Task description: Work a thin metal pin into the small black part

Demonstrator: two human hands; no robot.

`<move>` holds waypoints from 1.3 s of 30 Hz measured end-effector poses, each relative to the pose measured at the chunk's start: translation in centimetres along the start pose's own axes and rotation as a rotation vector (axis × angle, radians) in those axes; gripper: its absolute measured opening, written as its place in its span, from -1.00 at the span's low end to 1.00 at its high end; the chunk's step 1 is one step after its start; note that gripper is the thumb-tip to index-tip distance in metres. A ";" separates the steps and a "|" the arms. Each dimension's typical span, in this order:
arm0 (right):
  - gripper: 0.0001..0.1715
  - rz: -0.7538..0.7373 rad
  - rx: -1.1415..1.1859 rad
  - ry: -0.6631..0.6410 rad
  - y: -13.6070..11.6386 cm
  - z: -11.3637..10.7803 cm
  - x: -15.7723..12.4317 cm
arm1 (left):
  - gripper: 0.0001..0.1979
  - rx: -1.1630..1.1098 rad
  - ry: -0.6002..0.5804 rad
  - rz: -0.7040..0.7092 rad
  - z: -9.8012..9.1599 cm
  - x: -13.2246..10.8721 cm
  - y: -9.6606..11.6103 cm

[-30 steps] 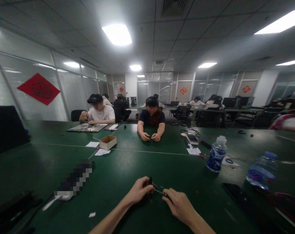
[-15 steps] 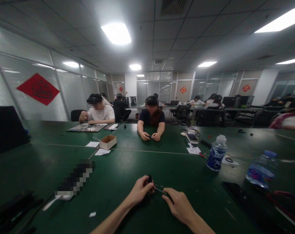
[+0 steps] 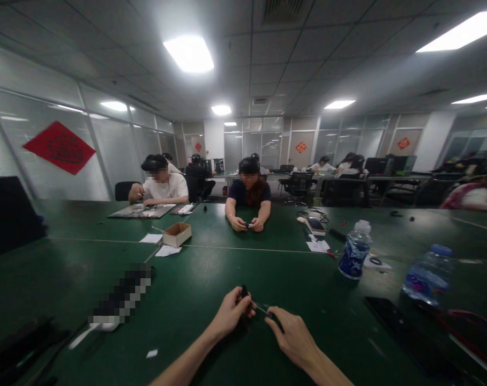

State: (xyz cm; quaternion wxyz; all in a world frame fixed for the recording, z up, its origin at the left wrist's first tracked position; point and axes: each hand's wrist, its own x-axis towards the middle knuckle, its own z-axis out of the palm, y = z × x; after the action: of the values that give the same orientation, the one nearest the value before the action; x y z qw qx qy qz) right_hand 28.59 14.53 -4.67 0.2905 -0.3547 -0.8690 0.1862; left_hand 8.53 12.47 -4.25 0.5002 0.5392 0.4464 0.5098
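My left hand (image 3: 229, 315) is closed around a small black part (image 3: 244, 291), which sticks up above the fingertips; its exact kind is too small to make out. From my right hand (image 3: 294, 335), a screwdriver (image 3: 261, 309) with a thin metal shaft points left at the black part. The fingers of my right hand are wrapped around its dark handle, mostly hidden. Its tip meets the part or lies just beside it; I cannot tell which. Both hands are just above the green table (image 3: 211, 268).
Right of my hands are a blue-labelled bottle (image 3: 354, 252), a water bottle (image 3: 428, 276) and a dark phone (image 3: 391, 316). Leftward lie a white paper scrap (image 3: 152, 354) and a power strip (image 3: 106, 323), partly pixelated. Beyond stands a small box (image 3: 177, 235). A person (image 3: 249, 198) sits opposite.
The black part in my left hand has tilted slightly to the left. Both hands keep their grips, and the whole view has shifted a little.
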 end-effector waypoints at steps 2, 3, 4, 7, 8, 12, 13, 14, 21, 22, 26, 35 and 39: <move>-0.60 0.104 0.063 0.084 0.3 -0.3 0.3 | -0.60 0.051 -0.044 -0.021 0.1 -0.3 0.3; -0.58 0.167 0.087 0.123 0.4 -0.5 0.4 | -0.60 0.076 -0.066 -0.030 0.2 -0.4 0.5; -0.57 0.217 0.101 0.146 0.5 -0.7 0.6 | -0.61 0.091 -0.085 -0.037 0.3 -0.5 0.6; -0.60 0.190 0.098 0.095 0.2 -1.0 0.6 | -0.59 0.044 -0.088 -0.048 0.2 -0.4 0.4; -0.62 0.137 0.087 0.056 0.0 -1.1 0.5 | -0.59 0.009 -0.081 -0.052 0.1 -0.3 0.2; -0.66 -0.018 -0.006 -0.079 -1.1 -0.9 0.1 | -0.55 -0.187 -0.013 -0.068 -0.5 0.3 -0.8; -0.66 -0.022 -0.025 -0.095 -1.3 -0.9 0.1 | -0.54 -0.237 0.007 -0.076 -0.6 0.4 -1.0; -0.65 -0.017 -0.037 -0.103 -1.4 -1.0 0.0 | -0.52 -0.280 0.027 -0.085 -0.7 0.5 -1.1; -0.68 -0.001 -0.045 -0.112 -1.4 -1.2 0.2 | -0.54 -0.345 0.108 -0.073 -0.9 0.6 -1.4; -0.69 -0.005 -0.046 -0.107 -1.3 -1.1 0.2 | -0.54 -0.327 0.105 -0.064 -0.9 0.6 -1.5; -0.70 -0.024 -0.071 -0.077 -1.0 -0.7 0.1 | -0.56 -0.266 0.093 -0.009 -0.9 0.4 -1.4; -0.72 -0.009 -0.084 -0.085 -1.2 -0.9 0.0 | -0.59 -0.187 0.092 0.022 -0.9 0.3 -1.2; -0.74 0.005 -0.084 -0.104 -1.5 -1.1 0.1 | -0.58 -0.192 0.093 0.007 -1.1 0.6 -1.5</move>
State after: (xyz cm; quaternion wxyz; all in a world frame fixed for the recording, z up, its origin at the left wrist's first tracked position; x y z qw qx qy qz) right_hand 28.51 13.70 -2.97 0.2292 -0.3588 -0.8890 0.1685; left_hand 7.53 13.26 -5.71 0.5265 0.4661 0.4165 0.5762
